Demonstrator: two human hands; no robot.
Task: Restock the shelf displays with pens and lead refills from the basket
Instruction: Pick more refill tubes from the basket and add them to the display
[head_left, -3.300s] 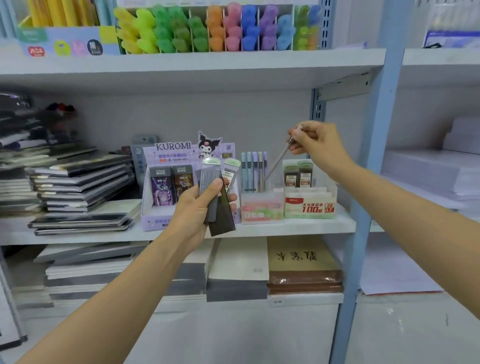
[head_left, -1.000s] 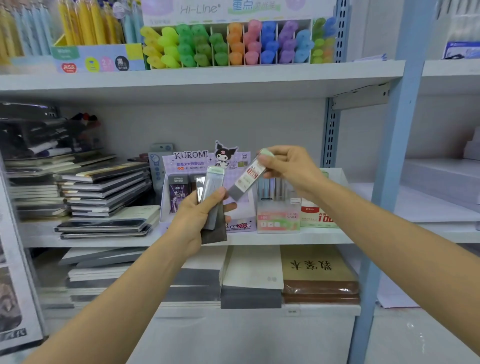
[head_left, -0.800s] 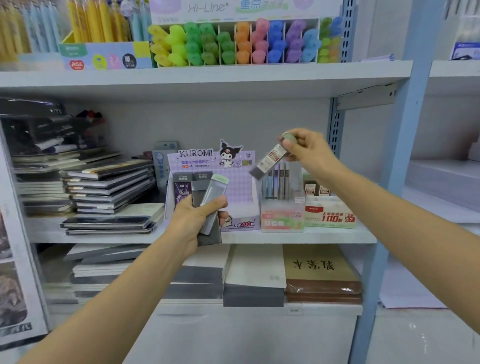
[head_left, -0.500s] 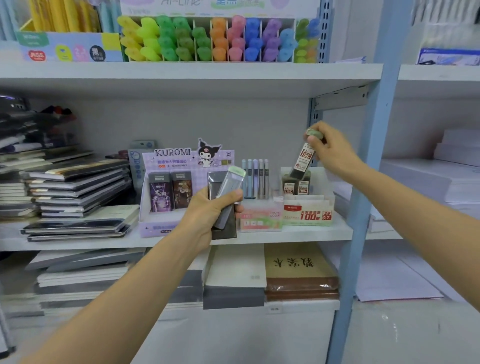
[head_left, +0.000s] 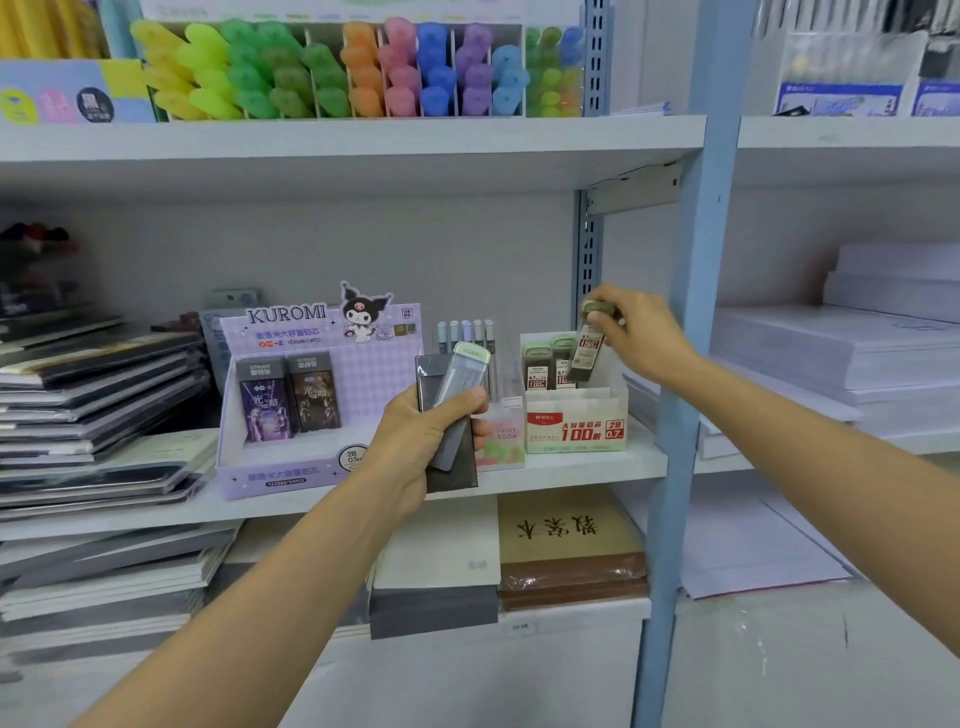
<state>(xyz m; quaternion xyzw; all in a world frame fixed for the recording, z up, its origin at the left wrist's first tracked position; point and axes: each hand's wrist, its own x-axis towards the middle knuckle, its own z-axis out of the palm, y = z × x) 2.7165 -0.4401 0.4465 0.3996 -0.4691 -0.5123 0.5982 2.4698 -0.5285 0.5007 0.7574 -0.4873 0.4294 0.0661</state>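
Stacked notebooks (head_left: 98, 395) left, white paper reams (head_left: 857, 353) right

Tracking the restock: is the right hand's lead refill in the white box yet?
Partly: the right hand pinches the lead refill by its cap, lower end inside the white box.

Bright, even light; soft blur throughout, wide-angle bending at the edges.

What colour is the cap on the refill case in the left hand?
Pale mint green cap on a greyish lead refill case; seen in the head view.
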